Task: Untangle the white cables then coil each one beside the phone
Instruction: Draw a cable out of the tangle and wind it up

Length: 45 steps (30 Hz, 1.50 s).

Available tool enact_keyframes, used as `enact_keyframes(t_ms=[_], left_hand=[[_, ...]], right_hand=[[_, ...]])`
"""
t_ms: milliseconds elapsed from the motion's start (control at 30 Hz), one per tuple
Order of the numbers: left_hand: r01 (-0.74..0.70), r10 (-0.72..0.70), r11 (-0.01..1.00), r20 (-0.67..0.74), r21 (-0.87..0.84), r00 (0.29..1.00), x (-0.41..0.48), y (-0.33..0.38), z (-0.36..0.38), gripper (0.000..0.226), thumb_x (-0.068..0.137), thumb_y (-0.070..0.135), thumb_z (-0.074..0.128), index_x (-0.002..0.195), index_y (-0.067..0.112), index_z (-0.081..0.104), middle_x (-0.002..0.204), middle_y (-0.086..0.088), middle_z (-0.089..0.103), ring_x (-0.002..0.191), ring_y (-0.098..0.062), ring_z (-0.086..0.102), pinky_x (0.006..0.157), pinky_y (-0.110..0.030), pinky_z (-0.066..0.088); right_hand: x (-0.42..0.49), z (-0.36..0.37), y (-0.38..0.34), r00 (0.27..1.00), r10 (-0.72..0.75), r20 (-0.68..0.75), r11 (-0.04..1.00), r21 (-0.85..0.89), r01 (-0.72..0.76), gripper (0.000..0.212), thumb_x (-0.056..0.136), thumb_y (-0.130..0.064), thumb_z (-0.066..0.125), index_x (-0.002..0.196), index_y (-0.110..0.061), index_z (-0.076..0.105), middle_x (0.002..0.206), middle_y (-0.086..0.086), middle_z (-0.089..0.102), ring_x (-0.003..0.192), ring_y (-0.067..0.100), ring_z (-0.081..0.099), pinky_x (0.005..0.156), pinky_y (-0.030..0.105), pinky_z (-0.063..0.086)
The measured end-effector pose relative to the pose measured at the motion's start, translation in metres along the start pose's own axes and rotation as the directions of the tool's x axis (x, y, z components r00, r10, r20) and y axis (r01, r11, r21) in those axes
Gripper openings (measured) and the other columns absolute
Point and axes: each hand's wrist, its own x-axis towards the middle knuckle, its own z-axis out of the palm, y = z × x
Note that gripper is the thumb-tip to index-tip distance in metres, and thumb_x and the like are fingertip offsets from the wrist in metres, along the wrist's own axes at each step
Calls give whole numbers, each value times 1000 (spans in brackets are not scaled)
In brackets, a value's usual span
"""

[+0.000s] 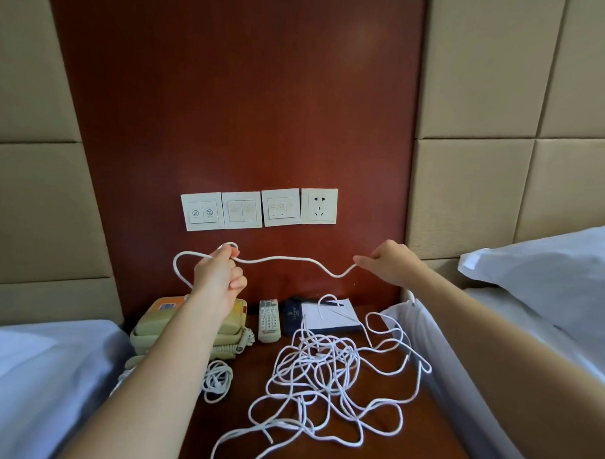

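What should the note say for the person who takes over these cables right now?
Left hand grips the white cable at a small loop.
Right hand pinches the same cable; it hangs between them above the table.
Done: one small coil lies by the phone.
Left: the big tangle on the table; finish this coil, then the rest.

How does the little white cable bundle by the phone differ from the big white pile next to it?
The small coil is tidy and compact; the big tangle sprawls in loose, crossing loops. The coil lies beside the phone; the tangle lies farther from it. Both are white cable.
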Motion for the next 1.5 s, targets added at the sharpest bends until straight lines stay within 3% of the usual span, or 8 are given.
enact_keyframes(t_ms=[267, 467, 667, 867, 1033, 1133, 1267, 1500], left_hand=[[49, -151, 945, 298, 323, 942, -39, 9, -1, 27, 100, 23, 44, 81, 8, 55, 42, 10, 20, 33, -2, 17, 30, -15, 14], [43, -233, 834, 280, 550, 931, -74, -6, -6, 49, 102, 40, 31, 94, 2, 60, 43, 9, 21, 32, -3, 16, 32, -13, 14], [54, -259, 830, 300, 555, 918, -109, -30, -21, 64, 102, 48, 17, 80, 2, 56, 39, 10, 20, 30, -2, 14, 33, -11, 12], [-35, -230, 833, 404, 553, 886, -140, -31, -41, 42, 100, 24, 30, 61, 12, 34, 51, 4, 16, 34, -4, 12, 38, -12, 10], [-59, -279, 804, 462, 592, 842, -157, -36, -49, 44, 102, 27, 29, 62, 11, 37, 56, 1, 17, 35, -4, 15, 34, -12, 14], [-100, -374, 643, 425, 759, 824, -161, -41, -40, 47, 102, 38, 27, 65, 13, 41, 49, 6, 22, 36, -5, 18, 36, -16, 17], [-361, -298, 233, 419, 903, 858, -139, -44, -19, 43, 101, 32, 27, 69, 14, 49, 62, -2, 39, 56, -17, 38, 57, -27, 32], [-491, -4, 127, 496, 862, 868, -93, -46, 20, 30, 102, 32, 27, 104, 9, 47, 95, -7, 52, 101, -32, 53, 78, -35, 37]], right_hand=[[-63, -16, -4, 906, -104, 410, 731, 649, -210, 29, 100, -18, 43, 93, 4, 62, 57, 2, 42, 40, 6, 27, 36, 16, 22], [-115, 2, 10, 868, -170, 467, 140, 883, -447, 33, 104, -16, 27, 77, -10, 45, 44, -5, 32, 31, 2, 22, 28, 13, 16], [-144, 23, 24, 963, 43, 267, -319, 917, -240, 34, 102, -13, 26, 71, -15, 38, 41, -8, 24, 28, 3, 18, 25, 15, 16], [-168, 36, 33, 964, 229, 132, -229, 970, -79, 32, 101, -7, 23, 75, -15, 39, 44, -3, 42, 39, 8, 32, 46, 22, 29], [-193, 37, 27, 949, 164, 268, -489, 858, -158, 30, 100, -6, 24, 74, -13, 37, 43, 0, 44, 33, 7, 35, 41, 16, 33], [-201, 33, 16, 960, 67, 273, -471, 856, -211, 30, 100, -5, 26, 73, -12, 38, 45, 0, 42, 32, 6, 32, 35, 13, 29], [-196, 23, -1, 978, 1, 208, -378, 906, -192, 30, 100, -6, 30, 73, -12, 42, 49, 1, 47, 36, 6, 39, 41, 16, 36], [-153, 5, -13, 997, 0, 78, -194, 978, -77, 31, 103, -9, 29, 77, -13, 45, 59, 1, 48, 53, 10, 41, 58, 20, 36]])
